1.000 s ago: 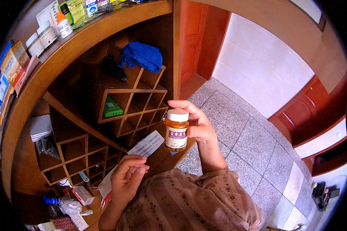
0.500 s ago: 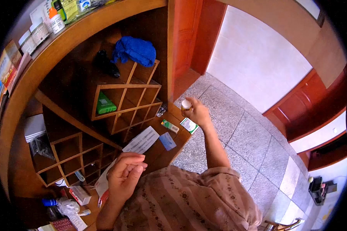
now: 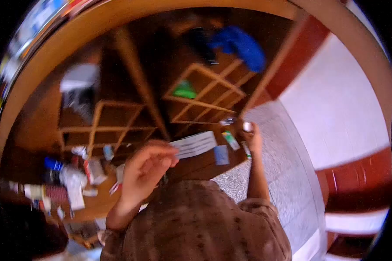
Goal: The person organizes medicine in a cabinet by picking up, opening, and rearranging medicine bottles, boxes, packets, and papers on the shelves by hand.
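My right hand [image 3: 255, 141] grips a small bottle [image 3: 247, 127] with a white cap, held near the far right end of the wooden counter [image 3: 196, 169]. Just below that hand, part of a green-and-white box [image 3: 247, 150] shows. A slim green-and-white box [image 3: 231, 140] lies to its left, beside a blue card [image 3: 221, 155]. My left hand [image 3: 144, 172] hovers near a printed white sheet [image 3: 194, 145]; its fingers are loosely bent, the thumb is apart from them, and no object shows in the palm. Motion blurs the view.
Wooden lattice racks [image 3: 204, 93] stand behind the counter, with a blue cloth [image 3: 241, 45] on top and a green item [image 3: 185, 89] inside. Boxes, a clear plastic bag [image 3: 72, 176] and papers crowd the left end. Tiled floor [image 3: 287, 174] lies to the right.
My view has turned, so the racks and counter sit differently in the picture. My right hand keeps hold of the bottle. The fingers of my left hand have loosened a little.
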Demonstrator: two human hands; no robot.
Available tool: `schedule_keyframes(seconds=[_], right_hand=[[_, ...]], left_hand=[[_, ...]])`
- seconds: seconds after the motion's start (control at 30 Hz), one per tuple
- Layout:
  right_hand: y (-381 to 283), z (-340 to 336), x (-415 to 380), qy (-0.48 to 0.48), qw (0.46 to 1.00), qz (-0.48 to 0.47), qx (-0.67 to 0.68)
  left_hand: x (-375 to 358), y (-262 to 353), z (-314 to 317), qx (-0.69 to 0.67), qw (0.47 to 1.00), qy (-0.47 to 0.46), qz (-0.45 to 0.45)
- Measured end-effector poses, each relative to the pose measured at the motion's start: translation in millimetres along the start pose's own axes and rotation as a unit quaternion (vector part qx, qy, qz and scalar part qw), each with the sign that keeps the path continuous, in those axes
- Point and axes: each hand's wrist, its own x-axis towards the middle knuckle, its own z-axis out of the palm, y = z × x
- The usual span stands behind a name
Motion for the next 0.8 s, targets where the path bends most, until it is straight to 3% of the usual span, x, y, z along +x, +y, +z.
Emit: schedule_keyframes(seconds=[0.03, 0.1, 0.17, 0.2, 0.23, 0.3, 0.37, 0.5, 0.6, 0.63, 0.7, 0.77, 0.8], right_hand=[[16.9, 7.6, 6.5, -0.016, 0.998, -0.026, 0.048], [-5.5, -0.6, -3.0, 0.027, 0.992, -0.092, -0.084], [-28.8, -8.7, -9.7, -0.071, 0.989, 0.007, 0.133], [-16.0, -16.2, -7.5, -0.028, 0.993, -0.111, -0.015], [-2.3, -20.2, -3.8, 0.022, 0.96, -0.232, -0.154], [-47.4, -38.5, -15.4, -0.025, 0.988, -0.119, -0.097], [-84.6, -48.9, -19.2, -0.052, 0.996, -0.063, -0.03], [-128.1, -33.0, -18.6, -0.161, 0.973, -0.156, 0.06], [-201.6, -5.5, -42.7, -0.241, 0.938, -0.249, -0.018], [-223.5, 3.6, -56.4, -0.272, 0.943, -0.192, 0.008], [-225.7, 22.7, -56.1, -0.317, 0.9, -0.296, -0.049], [-249.0, 32.1, -65.0, -0.349, 0.878, -0.321, -0.062], [-259.4, 36.8, -67.9, -0.375, 0.861, -0.336, -0.076]], left_hand=[[-3.2, 2.3, -7.5, -0.02, 0.999, 0.034, 0.013], [-18.4, -0.6, -26.3, -0.033, 0.993, 0.106, 0.029], [-40.6, -3.6, -46.5, -0.034, 0.989, 0.146, 0.015], [-54.8, -6.3, -57.2, -0.039, 0.983, 0.178, 0.001], [-70.8, -11.0, -70.2, -0.048, 0.978, 0.202, -0.012], [-106.9, -24.9, -92.8, -0.012, 0.955, 0.293, -0.035], [-149.3, -46.5, -115.4, 0.019, 0.91, 0.41, -0.049], [-228.3, -101.9, -133.8, 0.085, 0.799, 0.585, -0.112], [-250.9, -135.6, -133.5, 0.122, 0.738, 0.64, -0.177], [-249.3, -139.2, -131.3, 0.136, 0.726, 0.649, -0.184], [-253.7, -165.8, -134.2, 0.17, 0.722, 0.644, -0.189], [-258.4, -186.4, -138.6, 0.232, 0.708, 0.618, -0.251], [-261.3, -210.8, -141.9, 0.234, 0.704, 0.646, -0.179]])
